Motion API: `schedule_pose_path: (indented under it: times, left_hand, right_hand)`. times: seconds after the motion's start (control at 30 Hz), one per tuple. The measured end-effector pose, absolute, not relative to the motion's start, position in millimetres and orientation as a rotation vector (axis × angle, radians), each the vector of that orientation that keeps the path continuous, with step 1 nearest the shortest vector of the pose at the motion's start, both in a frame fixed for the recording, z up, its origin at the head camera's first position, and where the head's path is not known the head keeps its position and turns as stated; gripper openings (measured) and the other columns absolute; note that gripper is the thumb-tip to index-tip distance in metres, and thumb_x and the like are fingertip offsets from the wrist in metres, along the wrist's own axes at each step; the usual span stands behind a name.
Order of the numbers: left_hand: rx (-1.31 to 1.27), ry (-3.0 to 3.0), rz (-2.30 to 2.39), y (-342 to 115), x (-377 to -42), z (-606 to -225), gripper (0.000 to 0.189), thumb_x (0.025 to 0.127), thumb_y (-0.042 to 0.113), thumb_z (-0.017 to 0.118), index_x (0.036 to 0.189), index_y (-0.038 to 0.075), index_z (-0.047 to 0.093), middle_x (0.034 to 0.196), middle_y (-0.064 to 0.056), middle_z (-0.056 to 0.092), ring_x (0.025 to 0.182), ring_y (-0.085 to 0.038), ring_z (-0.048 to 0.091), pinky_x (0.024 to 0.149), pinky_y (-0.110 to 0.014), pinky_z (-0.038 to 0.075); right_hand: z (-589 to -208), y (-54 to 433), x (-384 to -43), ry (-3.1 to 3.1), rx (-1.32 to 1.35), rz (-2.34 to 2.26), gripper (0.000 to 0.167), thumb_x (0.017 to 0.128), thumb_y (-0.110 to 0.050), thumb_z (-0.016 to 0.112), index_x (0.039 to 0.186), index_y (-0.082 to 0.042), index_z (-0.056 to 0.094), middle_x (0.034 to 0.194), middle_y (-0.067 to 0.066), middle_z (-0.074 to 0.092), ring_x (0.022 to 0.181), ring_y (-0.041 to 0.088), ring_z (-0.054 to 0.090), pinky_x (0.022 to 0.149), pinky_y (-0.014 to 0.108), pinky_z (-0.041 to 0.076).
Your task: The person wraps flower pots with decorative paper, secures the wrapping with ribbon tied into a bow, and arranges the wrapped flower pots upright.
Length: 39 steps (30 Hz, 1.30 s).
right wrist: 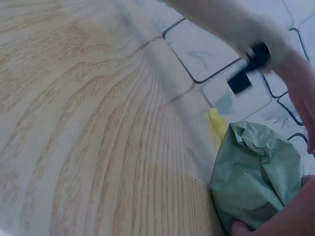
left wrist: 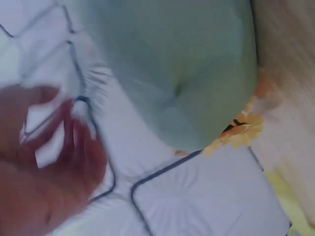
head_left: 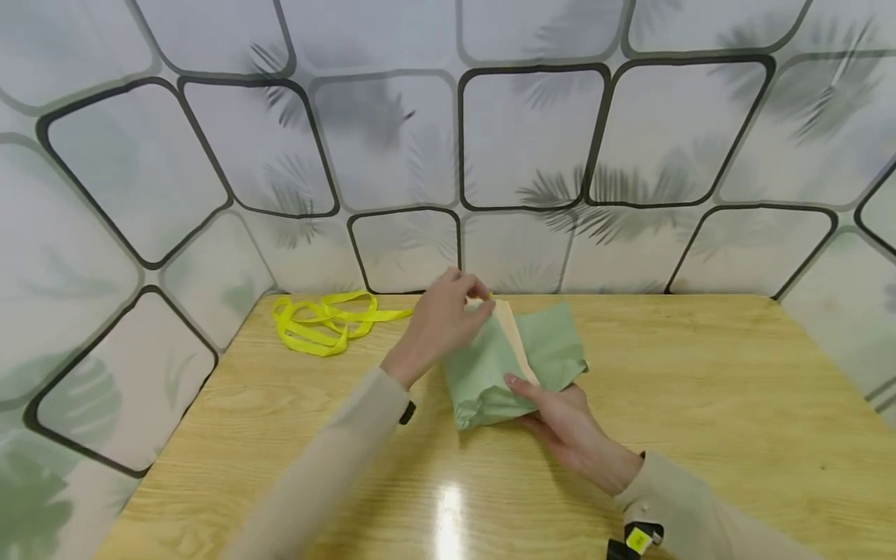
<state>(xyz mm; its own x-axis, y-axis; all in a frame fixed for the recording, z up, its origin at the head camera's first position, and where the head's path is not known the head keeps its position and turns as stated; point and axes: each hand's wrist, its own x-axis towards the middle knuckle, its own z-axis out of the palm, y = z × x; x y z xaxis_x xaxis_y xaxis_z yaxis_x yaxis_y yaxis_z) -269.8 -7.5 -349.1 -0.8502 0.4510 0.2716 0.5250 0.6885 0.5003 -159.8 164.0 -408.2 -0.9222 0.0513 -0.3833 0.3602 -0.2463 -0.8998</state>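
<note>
A bundle in green wrapping paper point(head_left: 493, 365), with a pale cream strip point(head_left: 514, 342) along its fold, is held over the table. Orange flowers point(left wrist: 243, 132) poke out from its end in the left wrist view, so it looks like a wrapped bouquet. My right hand point(head_left: 570, 428) grips its near side, thumb on top and fingers underneath. At the far end my left hand point(head_left: 444, 319) hovers, its fingers loosely bent. In the left wrist view those fingers point(left wrist: 74, 142) are apart from the paper and hold nothing.
A loose yellow ribbon point(head_left: 325, 323) lies in loops at the table's back left. The wooden table point(head_left: 700, 404) ends at a patterned backdrop point(head_left: 532, 140) that rises behind and on both sides.
</note>
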Motion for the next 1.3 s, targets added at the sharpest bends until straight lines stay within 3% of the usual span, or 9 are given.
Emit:
schedule_pose_path:
  times: [0.13, 0.2, 0.3, 0.47, 0.7, 0.87, 0.97, 1.17, 1.3]
  left_hand:
    - [-1.326, -2.712, -0.643, -29, -234, -355, 0.019, 0.099, 0.033, 0.069, 0.111, 0.018, 0.074, 0.117, 0.000, 0.067, 0.107, -0.018, 0.061, 0.092, -0.035, 0.054]
    - [-1.439, -2.663, -0.542, -35, -227, -363, 0.024, 0.098, 0.036, 0.071, 0.115, 0.019, 0.072, 0.124, 0.001, 0.067, 0.113, -0.019, 0.061, 0.097, -0.036, 0.053]
    - [-1.485, -2.585, -0.471, -38, -226, -375, 0.030, 0.095, 0.040, 0.073, 0.118, 0.020, 0.067, 0.132, 0.002, 0.067, 0.120, -0.022, 0.059, 0.103, -0.038, 0.051]
    - [-1.508, -2.486, -0.388, -32, -227, -384, 0.025, 0.096, 0.033, 0.072, 0.115, 0.021, 0.062, 0.122, 0.006, 0.071, 0.122, -0.027, 0.059, 0.108, -0.039, 0.049]
    - [-1.503, -2.522, -0.184, -24, -224, -386, 0.030, 0.100, 0.030, 0.066, 0.130, 0.029, 0.064, 0.137, 0.002, 0.062, 0.138, -0.027, 0.053, 0.107, -0.048, 0.050]
    - [-1.468, -2.503, -0.021, -20, -222, -385, 0.031, 0.102, 0.033, 0.063, 0.132, 0.039, 0.067, 0.144, 0.002, 0.058, 0.137, -0.027, 0.052, 0.101, -0.049, 0.054]
    - [-1.456, -2.461, 0.004, -18, -221, -388, 0.031, 0.101, 0.034, 0.065, 0.131, 0.039, 0.067, 0.143, 0.003, 0.059, 0.136, -0.027, 0.052, 0.099, -0.049, 0.054]
    - [-1.429, -2.414, -0.038, -18, -222, -395, 0.032, 0.097, 0.033, 0.070, 0.129, 0.036, 0.069, 0.138, 0.000, 0.060, 0.129, -0.023, 0.056, 0.097, -0.044, 0.054]
    - [-1.394, -2.415, -0.211, -18, -224, -396, 0.035, 0.093, 0.029, 0.077, 0.126, 0.025, 0.069, 0.124, -0.008, 0.059, 0.105, -0.018, 0.062, 0.084, -0.033, 0.057]
  right_hand:
    - [-408, 163, -161, 1.769, 0.493, -2.293, 0.062, 0.096, -0.021, 0.074, 0.146, -0.012, 0.038, 0.135, 0.003, 0.052, 0.111, 0.009, 0.064, 0.098, 0.032, 0.055]
    - [-408, 163, -161, 1.758, 0.495, -2.299, 0.063, 0.096, -0.022, 0.074, 0.147, -0.011, 0.038, 0.136, 0.003, 0.052, 0.110, 0.009, 0.065, 0.098, 0.033, 0.055]
    - [-406, 167, -159, 1.728, 0.503, -2.314, 0.061, 0.101, -0.027, 0.068, 0.149, -0.011, 0.035, 0.137, 0.003, 0.051, 0.110, 0.008, 0.065, 0.098, 0.033, 0.056]
    - [-405, 182, -156, 1.573, 0.540, -2.415, 0.040, 0.109, -0.039, 0.048, 0.145, -0.022, 0.039, 0.129, -0.010, 0.056, 0.111, 0.002, 0.060, 0.098, 0.027, 0.053]
    - [-397, 191, -155, 1.495, 0.487, -2.493, 0.039, 0.112, -0.030, 0.039, 0.150, -0.020, 0.036, 0.135, -0.016, 0.055, 0.131, 0.000, 0.049, 0.110, 0.021, 0.044]
    - [-386, 182, -155, 1.680, 0.365, -2.418, 0.054, 0.113, -0.031, 0.032, 0.160, -0.005, 0.023, 0.160, 0.001, 0.033, 0.150, 0.012, 0.031, 0.123, 0.030, 0.031]
    - [-380, 174, -153, 1.814, 0.313, -2.311, 0.057, 0.113, -0.034, 0.030, 0.159, 0.000, 0.026, 0.164, 0.009, 0.030, 0.152, 0.019, 0.029, 0.125, 0.038, 0.029]
    - [-375, 160, -152, 1.986, 0.118, -2.134, 0.057, 0.114, -0.036, 0.029, 0.162, -0.005, 0.026, 0.168, 0.009, 0.028, 0.158, 0.028, 0.020, 0.129, 0.051, 0.018]
    - [-371, 158, -154, 2.017, 0.086, -2.115, 0.057, 0.113, -0.039, 0.030, 0.161, -0.007, 0.029, 0.167, 0.008, 0.031, 0.157, 0.027, 0.022, 0.129, 0.051, 0.018]
